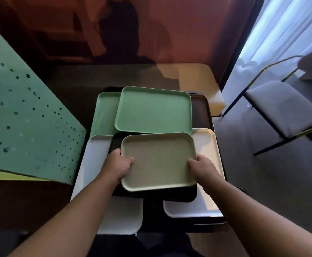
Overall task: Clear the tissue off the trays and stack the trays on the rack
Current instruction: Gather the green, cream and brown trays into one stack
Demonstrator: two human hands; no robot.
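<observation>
Two hands hold one beige tray (159,161) at centre: our left hand (119,164) clasps its 9 o'clock edge, our right hand (200,166) its 3 o'clock edge. We count two green trays (152,110) at 12 o'clock, at least one black tray (115,143) beneath the beige one, and two white trays (94,164) at 7 and 4 o'clock. We can read no writing anywhere.
</observation>
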